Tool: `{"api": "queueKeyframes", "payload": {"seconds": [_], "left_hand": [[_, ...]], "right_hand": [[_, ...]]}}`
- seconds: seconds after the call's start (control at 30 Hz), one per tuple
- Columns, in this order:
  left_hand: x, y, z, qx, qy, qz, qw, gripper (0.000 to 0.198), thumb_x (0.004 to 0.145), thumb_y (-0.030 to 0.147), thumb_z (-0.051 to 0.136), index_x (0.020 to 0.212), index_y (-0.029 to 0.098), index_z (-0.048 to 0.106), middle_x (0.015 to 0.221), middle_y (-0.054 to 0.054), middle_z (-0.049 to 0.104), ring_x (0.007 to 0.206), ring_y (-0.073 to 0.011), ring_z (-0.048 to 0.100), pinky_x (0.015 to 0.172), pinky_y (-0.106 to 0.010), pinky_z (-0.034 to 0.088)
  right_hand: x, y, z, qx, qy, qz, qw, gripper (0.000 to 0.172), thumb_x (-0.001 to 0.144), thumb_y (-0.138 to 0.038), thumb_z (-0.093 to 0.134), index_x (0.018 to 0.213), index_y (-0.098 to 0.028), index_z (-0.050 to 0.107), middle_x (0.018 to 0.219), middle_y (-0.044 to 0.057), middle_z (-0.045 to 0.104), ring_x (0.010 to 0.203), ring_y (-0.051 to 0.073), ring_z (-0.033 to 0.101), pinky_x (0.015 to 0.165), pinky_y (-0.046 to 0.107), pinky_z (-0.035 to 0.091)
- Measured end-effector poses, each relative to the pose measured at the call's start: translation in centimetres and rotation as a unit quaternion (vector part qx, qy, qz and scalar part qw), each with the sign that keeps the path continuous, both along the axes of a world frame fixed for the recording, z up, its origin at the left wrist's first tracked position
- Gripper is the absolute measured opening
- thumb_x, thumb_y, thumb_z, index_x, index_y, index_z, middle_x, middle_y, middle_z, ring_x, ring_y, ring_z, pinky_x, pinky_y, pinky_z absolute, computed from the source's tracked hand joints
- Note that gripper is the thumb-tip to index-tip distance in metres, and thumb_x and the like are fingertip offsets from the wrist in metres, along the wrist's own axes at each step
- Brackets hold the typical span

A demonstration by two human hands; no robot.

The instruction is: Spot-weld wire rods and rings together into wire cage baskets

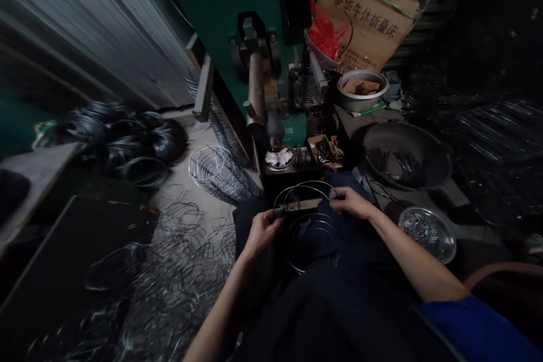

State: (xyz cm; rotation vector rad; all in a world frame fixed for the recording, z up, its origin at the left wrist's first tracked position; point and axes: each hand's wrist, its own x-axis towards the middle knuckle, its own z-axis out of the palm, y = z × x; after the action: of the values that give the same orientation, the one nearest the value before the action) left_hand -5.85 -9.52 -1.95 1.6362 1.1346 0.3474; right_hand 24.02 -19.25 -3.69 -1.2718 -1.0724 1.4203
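Both my hands hold a round wire frame point(309, 182) of thin metal rings, raised above my lap. My left hand point(263, 229) pinches its left side with fingers closed. At its right side, my right hand point(350, 202) is closed on the wire too. Lower rings point(311, 218) hang beneath, over dark clothing; whether they belong to the same piece I cannot tell. Just ahead stands a green machine point(207, 17) with a metal arm point(256, 85) reaching toward me. Under that arm sits a small dish point(280, 166) with crumpled white material.
A tall stack of wire rings point(212, 172) leans left of the machine. Loose wire pieces point(182, 271) litter the floor, with dark wire coils point(144, 141) behind. On the right are a dark basin point(436, 161), a bowl of small metal parts point(447, 243) and a cardboard box point(365, 34).
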Motion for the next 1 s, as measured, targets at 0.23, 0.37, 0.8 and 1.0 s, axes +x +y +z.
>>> {"api": "queueKeyframes", "payload": {"seconds": [0.23, 0.37, 0.8, 1.0], "left_hand": [[-0.2, -0.3, -1.0, 0.163, 0.086, -0.007, 0.983, 0.053, 0.084, 0.024, 0.056, 0.135, 0.01, 0.058, 0.1, -0.011, 0.077, 0.091, -0.0234, 0.072, 0.083, -0.033, 0.054], [0.1, -0.4, -1.9, 0.24, 0.111, 0.009, 0.964, 0.055, 0.092, 0.024, 0.048, 0.144, 0.009, 0.046, 0.11, -0.015, 0.074, 0.096, -0.0231, 0.071, 0.088, -0.035, 0.053], [0.8, -0.7, -2.0, 0.293, 0.17, 0.004, 0.941, 0.054, 0.095, 0.016, 0.04, 0.149, 0.012, 0.039, 0.114, -0.015, 0.066, 0.099, -0.0221, 0.067, 0.091, -0.035, 0.052], [0.9, 0.0, -0.5, 0.283, 0.182, -0.001, 0.942, 0.054, 0.095, 0.014, 0.04, 0.149, 0.013, 0.04, 0.116, -0.016, 0.066, 0.101, -0.0225, 0.066, 0.091, -0.036, 0.053]], "right_hand": [[-1.0, 1.1, 0.9, -0.023, -0.023, -0.024, 0.999, 0.05, 0.077, -0.054, 0.076, 0.108, -0.018, 0.063, 0.088, 0.002, 0.065, 0.076, 0.017, 0.065, 0.069, 0.028, 0.054], [-1.8, 1.6, 1.2, 0.05, -0.182, -0.04, 0.981, 0.047, 0.091, -0.05, 0.06, 0.127, -0.02, 0.06, 0.107, 0.008, 0.07, 0.09, 0.022, 0.069, 0.082, 0.035, 0.055], [-3.4, 1.7, 1.1, 0.134, -0.398, -0.07, 0.905, 0.047, 0.094, -0.031, 0.045, 0.138, -0.02, 0.059, 0.131, 0.009, 0.065, 0.12, 0.025, 0.062, 0.102, 0.04, 0.051], [-3.7, 2.5, 1.6, 0.14, -0.406, -0.089, 0.899, 0.047, 0.093, -0.028, 0.045, 0.136, -0.018, 0.061, 0.128, 0.01, 0.066, 0.119, 0.025, 0.063, 0.102, 0.04, 0.05]]}}
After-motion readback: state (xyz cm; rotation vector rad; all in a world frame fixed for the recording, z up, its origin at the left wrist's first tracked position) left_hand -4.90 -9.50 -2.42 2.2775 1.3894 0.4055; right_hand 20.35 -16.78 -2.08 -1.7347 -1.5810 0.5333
